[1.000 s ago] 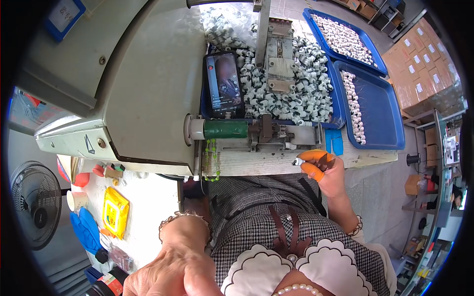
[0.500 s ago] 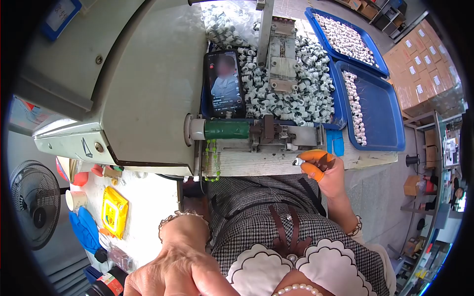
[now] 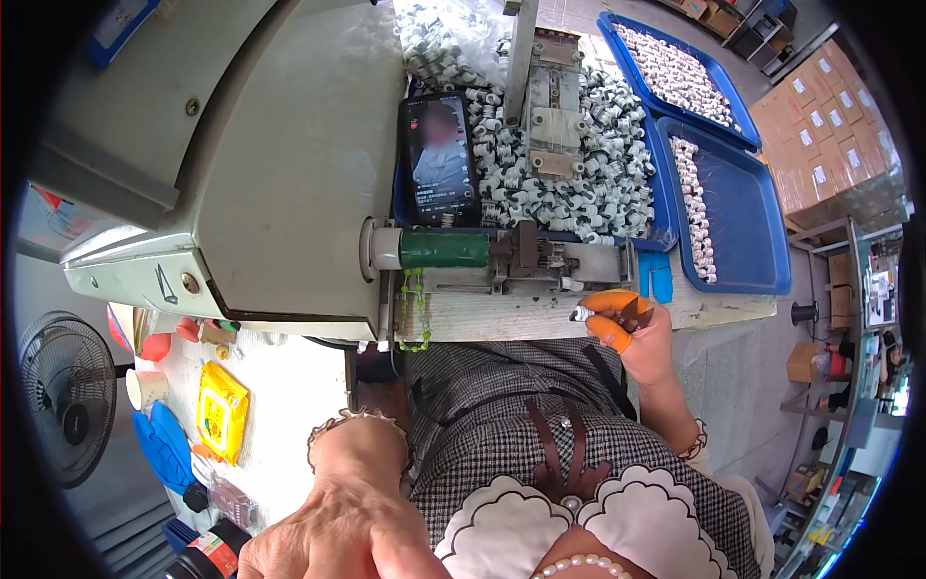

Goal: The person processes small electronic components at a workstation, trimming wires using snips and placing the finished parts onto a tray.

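My right hand [image 3: 644, 345] is closed at the front edge of the bench, with orange covers on the thumb and a finger. Pinched between those fingertips is a small white threaded part [image 3: 582, 315] with a dark end. Just above that hand sits a bench machine [image 3: 526, 259] with a green roller [image 3: 444, 250] and metal fittings. My left hand [image 3: 333, 536] is low in the view, close to the camera, back upward; the frame's lower edge cuts off its fingers.
Behind the machine a blue tray holds a heap of white parts [image 3: 608, 198] and a phone [image 3: 439, 159]. Two blue trays [image 3: 748, 232] with rows of parts stand at right. A yellow packet [image 3: 222, 413], blue glove [image 3: 164, 449] and fan [image 3: 68, 400] are at left.
Both hands stay nearly where they were; the right still grips the small part. My left hand has shifted very slightly, and the view has tilted a little.
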A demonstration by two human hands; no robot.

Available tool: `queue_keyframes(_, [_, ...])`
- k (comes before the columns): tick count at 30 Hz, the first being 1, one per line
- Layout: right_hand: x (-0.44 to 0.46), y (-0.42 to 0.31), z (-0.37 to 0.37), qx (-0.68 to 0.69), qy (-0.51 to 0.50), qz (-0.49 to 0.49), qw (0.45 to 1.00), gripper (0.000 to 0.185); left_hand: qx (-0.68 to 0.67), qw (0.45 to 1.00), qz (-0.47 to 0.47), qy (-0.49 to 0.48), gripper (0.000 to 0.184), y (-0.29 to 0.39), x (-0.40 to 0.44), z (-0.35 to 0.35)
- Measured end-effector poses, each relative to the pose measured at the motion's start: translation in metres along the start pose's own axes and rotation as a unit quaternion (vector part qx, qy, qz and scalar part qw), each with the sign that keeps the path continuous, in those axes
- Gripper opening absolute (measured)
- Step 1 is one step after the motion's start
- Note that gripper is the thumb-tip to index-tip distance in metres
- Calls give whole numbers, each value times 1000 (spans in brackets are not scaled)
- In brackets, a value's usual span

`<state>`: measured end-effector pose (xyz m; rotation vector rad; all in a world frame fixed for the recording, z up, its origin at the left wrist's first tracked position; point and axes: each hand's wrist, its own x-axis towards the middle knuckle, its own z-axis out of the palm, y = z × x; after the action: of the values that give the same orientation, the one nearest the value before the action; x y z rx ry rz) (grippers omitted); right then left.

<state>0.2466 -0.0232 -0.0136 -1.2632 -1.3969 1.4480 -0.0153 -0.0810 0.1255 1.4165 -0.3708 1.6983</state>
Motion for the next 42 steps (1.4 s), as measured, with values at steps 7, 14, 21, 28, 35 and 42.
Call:
queue_keyframes(7, [1,0,1,-21,-6,-9,1000,20,-4,999,-35,-6,35,1,0,-3])
queue_keyframes(14, [0,1,2,-7,-7,-7,1000,20,-7,998,-62,26,36,9,-2,6])
queue_keyframes(21, [-1,2,1,-11,-4,-6,1000,20,-3,997,-70,28,34,3,0,2])
queue_keyframes(28, [-2,4,0,-15,-4,-4,1000,20,22,1000,1,10,32,-6,-5,1])
queue_keyframes(35, [-2,4,0,-11,-6,-4,1000,20,8,999,-29,30,36,-5,-2,3])
queue_keyframes(42, [-3,4,1,-5,-1,8,1000,20,45,998,-35,13,39,-1,-1,6])
